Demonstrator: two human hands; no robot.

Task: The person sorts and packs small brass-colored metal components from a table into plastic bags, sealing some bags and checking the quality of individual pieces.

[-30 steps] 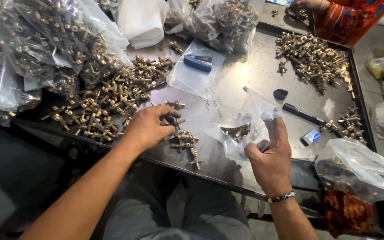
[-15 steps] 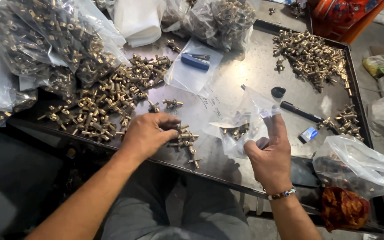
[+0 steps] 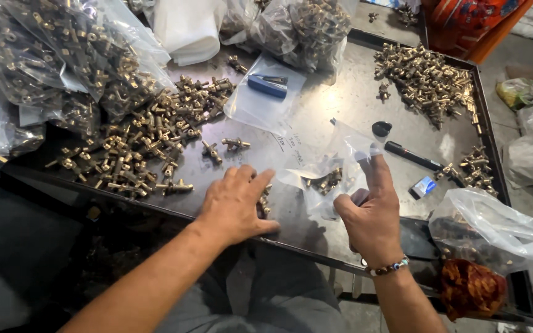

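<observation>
At frame centre my left hand (image 3: 234,206) lies flat over brass fittings (image 3: 264,200), seemingly gathering them, while my right hand (image 3: 370,213) pinches the clear bag (image 3: 334,163) open, so next comes carrying fittings into its mouth.

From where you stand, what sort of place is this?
Probably a small workshop packing bench: loose brass fittings heaped on a metal table, filled plastic bags around them, and the right hand holding a small bag.
</observation>
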